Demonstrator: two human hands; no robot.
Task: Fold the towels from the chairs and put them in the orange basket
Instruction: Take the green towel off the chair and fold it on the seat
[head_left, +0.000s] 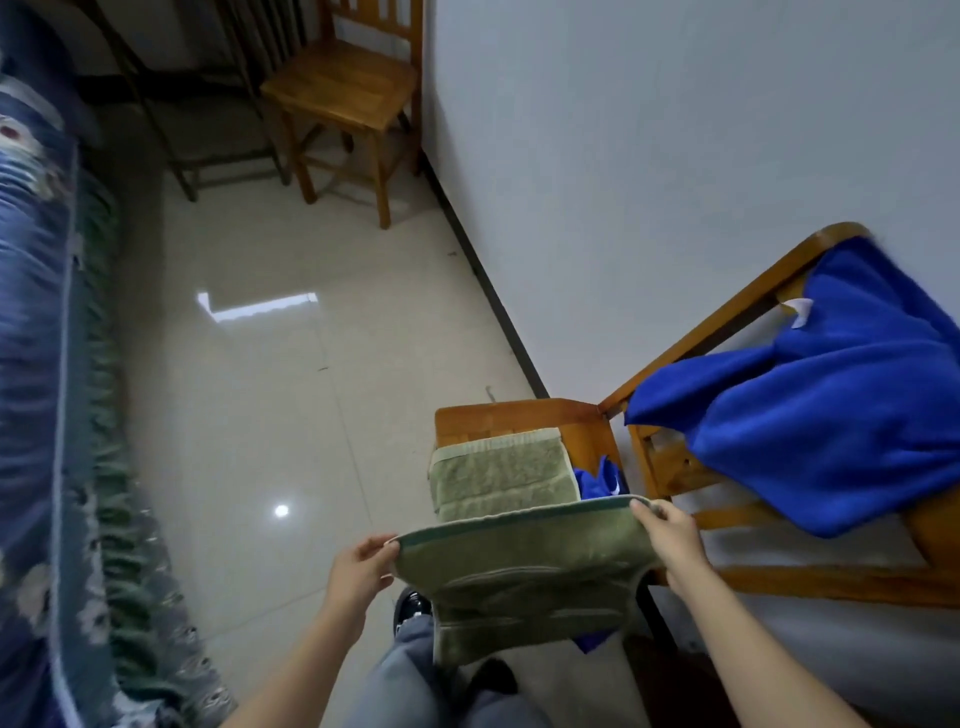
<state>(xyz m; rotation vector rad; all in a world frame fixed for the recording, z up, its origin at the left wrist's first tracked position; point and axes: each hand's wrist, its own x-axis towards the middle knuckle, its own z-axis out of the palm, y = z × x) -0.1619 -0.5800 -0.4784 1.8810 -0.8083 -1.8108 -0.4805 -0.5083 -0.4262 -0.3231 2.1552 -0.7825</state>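
Left hand: your left hand (361, 564) sits low and centre-left in the frame, fingers curled shut with the thumb on top, pinching the left corner of the green towel (519, 587).
Right hand: your right hand (670, 535) is lower right of centre, closed on the towel's right corner — the edge runs between thumb and fingers.
Green towel: stretched taut between your two hands at its top edge, which shows a darker green band; the rest hangs down in front of your legs, and its lower part looks doubled over.
Folded towel: a second green towel (501, 475) lies folded into a thick block, just above the held one in the frame, resting on the seat of the near chair (524, 413).
Blue towel: a large blue towel (831, 410) is draped over the near chair's backrest at the right edge of the frame, bunched and hanging toward the seat; a small blue piece (602, 480) shows just right of the folded block.
Far chair: a wooden chair (343, 98) stands against the wall at top centre, its seat bare.
Floor: pale glossy tiles (291, 395) fill the middle, with bright light reflections.
Left edge: a blue patterned cover with a green frilled border (62, 415) runs down the left side.
Orange basket: you cannot see it in this view.
Your legs: grey trousers (410, 675) and a dark shoe (410, 605) show below the towel — bottom centre.
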